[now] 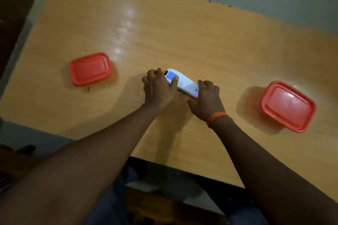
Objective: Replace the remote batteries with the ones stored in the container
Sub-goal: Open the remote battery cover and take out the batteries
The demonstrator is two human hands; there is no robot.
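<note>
The remote [182, 83] lay back-up on the surface [182, 32], its long axis running from far-left to near-right, caught between both hands. The left hand [158, 89] clamped the far end, thumb on the blue label. The right hand [207, 101] curled over the near end — neither was nearer. The left container [90, 68] and right container [288, 105], both red-lidded and closed, sat well apart on either side — which one held batteries could not be told. No battery-cover seam could be made out.
</note>
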